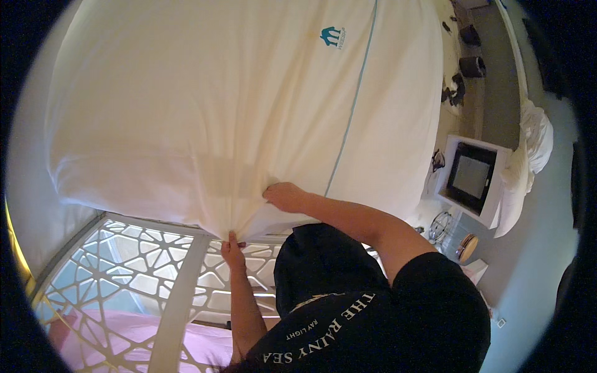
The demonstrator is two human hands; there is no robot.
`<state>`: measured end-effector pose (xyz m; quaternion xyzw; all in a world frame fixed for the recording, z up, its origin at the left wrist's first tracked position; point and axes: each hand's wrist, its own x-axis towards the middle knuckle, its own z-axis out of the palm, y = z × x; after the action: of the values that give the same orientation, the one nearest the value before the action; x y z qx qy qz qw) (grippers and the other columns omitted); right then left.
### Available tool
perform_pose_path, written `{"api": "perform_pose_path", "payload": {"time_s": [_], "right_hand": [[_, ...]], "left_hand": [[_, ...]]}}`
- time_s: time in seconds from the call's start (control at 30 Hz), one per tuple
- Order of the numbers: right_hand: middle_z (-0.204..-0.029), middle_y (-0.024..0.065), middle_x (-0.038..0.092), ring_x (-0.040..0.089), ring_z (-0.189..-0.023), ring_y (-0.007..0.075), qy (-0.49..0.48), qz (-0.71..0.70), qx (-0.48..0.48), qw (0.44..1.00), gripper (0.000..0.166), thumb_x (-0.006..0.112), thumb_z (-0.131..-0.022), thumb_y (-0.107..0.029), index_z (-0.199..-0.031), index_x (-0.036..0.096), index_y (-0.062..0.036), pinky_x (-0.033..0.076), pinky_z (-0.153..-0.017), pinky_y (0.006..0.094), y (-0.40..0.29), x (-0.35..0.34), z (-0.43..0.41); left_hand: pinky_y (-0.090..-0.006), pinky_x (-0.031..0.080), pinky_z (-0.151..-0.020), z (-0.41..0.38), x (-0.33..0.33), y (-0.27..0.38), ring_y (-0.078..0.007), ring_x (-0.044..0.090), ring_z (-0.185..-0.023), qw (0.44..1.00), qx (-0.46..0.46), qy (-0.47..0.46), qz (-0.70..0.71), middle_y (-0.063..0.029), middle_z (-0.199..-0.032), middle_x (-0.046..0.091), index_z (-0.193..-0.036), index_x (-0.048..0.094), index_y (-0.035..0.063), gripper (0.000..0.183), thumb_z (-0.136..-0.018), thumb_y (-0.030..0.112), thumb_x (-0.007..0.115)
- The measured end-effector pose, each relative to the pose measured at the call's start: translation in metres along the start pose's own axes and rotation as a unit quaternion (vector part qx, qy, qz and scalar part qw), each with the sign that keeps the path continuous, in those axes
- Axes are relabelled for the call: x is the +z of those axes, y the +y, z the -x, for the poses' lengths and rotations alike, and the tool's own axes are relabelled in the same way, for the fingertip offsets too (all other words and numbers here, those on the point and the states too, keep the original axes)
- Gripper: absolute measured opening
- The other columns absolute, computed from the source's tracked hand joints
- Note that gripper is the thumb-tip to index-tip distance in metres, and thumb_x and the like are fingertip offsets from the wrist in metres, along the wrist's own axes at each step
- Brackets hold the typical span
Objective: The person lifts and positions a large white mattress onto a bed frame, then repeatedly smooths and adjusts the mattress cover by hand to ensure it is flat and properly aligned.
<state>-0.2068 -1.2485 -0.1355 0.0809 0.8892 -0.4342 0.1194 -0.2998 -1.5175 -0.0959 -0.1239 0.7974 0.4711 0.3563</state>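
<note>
A wide white bed cover [154, 93] with a thin teal stripe and a printed teal logo spreads before me. My left hand [232, 253] pinches its near edge and draws the cloth to a point, with folds fanning out from the fingers. Farther in and to the right, my right hand [285, 196] is closed on a bunch of the same cover. Creases run from both hands towards the far side. The fingertips of my right hand are partly hidden by the hand itself.
A white lattice partition [179, 275] stands close along the near left side, with pink fabric [116, 333] behind it. To the right are a white cabinet [494, 184] with a dark front, a round wooden-topped item [468, 247], dark bins [472, 67] and bunched white cloth [538, 137].
</note>
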Motion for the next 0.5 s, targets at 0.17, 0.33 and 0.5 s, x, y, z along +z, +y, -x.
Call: {"api": "perform_pose_path", "payload": {"time_s": [0.17,0.33,0.5], "right_hand": [[-0.100,0.0184,0.064,0.062,-0.101,0.0365,-0.045,0.017,0.083,0.995,0.023,0.058,-0.087,-0.024,-0.100,0.064,-0.0051,0.051,-0.084,0.0477,0.026,0.022,-0.025],[-0.098,0.0174,0.065,0.063,-0.098,0.0349,-0.046,-0.013,0.101,0.994,0.032,0.061,-0.087,-0.032,-0.104,0.062,-0.0042,0.051,-0.083,0.0460,-0.007,-0.006,-0.047],[-0.088,0.0143,0.067,0.066,-0.087,0.0293,0.078,-0.124,0.298,0.943,0.045,0.061,-0.090,-0.043,-0.105,0.060,-0.0010,0.052,-0.078,0.0408,-0.039,-0.041,-0.093]], "left_hand": [[-0.0289,0.053,-0.061,-0.047,0.011,-0.021,-0.0182,0.062,-0.069,0.991,-0.126,0.002,0.050,-0.0112,-0.086,0.064,-0.093,0.059,0.0005,0.028,-0.093,0.028,0.063],[-0.0402,0.050,-0.086,-0.098,-0.026,-0.028,-0.0251,0.056,-0.103,0.970,0.146,0.166,-0.098,-0.0164,-0.121,0.049,-0.116,0.051,-0.0034,0.049,-0.081,0.022,0.074],[-0.0460,0.045,-0.094,-0.159,-0.031,0.057,-0.0380,0.055,-0.105,0.932,0.213,0.195,-0.220,-0.0237,-0.118,0.054,-0.118,0.053,-0.0076,0.062,-0.079,0.036,0.076]]}}
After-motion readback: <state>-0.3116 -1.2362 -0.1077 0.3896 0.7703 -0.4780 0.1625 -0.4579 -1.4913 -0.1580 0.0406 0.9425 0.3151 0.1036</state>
